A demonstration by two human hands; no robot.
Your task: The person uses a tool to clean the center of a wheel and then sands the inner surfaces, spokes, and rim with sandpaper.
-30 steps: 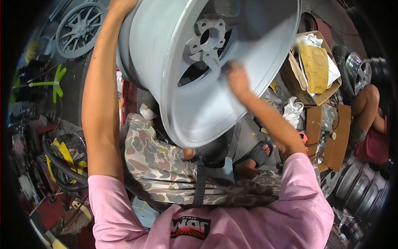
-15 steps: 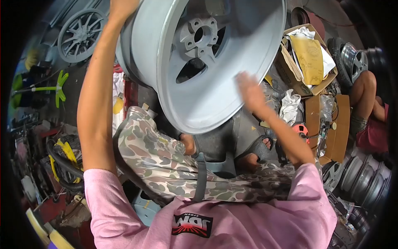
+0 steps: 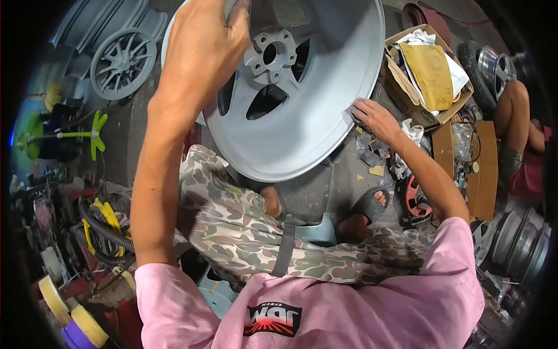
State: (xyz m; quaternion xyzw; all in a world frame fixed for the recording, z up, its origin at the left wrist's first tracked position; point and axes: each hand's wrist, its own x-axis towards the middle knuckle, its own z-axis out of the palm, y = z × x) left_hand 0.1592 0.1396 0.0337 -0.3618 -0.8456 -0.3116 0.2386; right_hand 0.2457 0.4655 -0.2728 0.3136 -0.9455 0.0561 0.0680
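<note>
A grey-primed car wheel [image 3: 308, 125] is tilted in front of me, its hollow side with spokes and hub facing me. At the upper left my left hand [image 3: 200, 55] is closed on the wheel's lip, thumb inside; its other fingertips are out of sight. My right hand [image 3: 379, 120] is closed at the lip's lower right edge, fingers bent over what looks like a small grey piece of sandpaper [image 3: 351, 110], mostly hidden under them. The paper touches the wheel's inner face.
Scraps of sandpaper [image 3: 372, 158] litter the floor by my right foot. To the right stand a cardboard box [image 3: 430, 119] of papers and an opened carton [image 3: 483, 168]. Another person's knee [image 3: 512, 104] is beyond. More wheels [image 3: 124, 63] stand left; a black hose [image 3: 110, 230] lies lower left.
My left hand has come down along the lip, nearer to me. My right hand, blurred before, now rests sharp at the rim's edge. The wheel has shifted slightly left and up in view.
</note>
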